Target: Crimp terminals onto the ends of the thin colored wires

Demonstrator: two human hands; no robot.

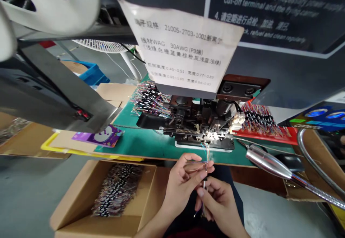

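Observation:
Both of my hands hold one short wire bundle (205, 178) upright in front of the crimping machine (205, 123). Thumb and fingers of my left hand (185, 178) pinch its upper part, just below where the thin coloured wires fan out. Lower down, my right hand (218, 198) is closed around the sleeved part, with loose wire ends hanging beneath it. The upper wires (207, 152) reach up to the machine's lit metal front. A few wires curve off to the left across my left fingers. Whether any wire tip sits inside the machine I cannot tell.
More wire bundles lie in the cardboard box (149, 191) at lower left, on the green table (145, 141) behind the machine, and in a red tray (258, 136). A silver gooseneck lamp (269, 162) reaches in from the right. A paper label (185, 47) hangs on the machine.

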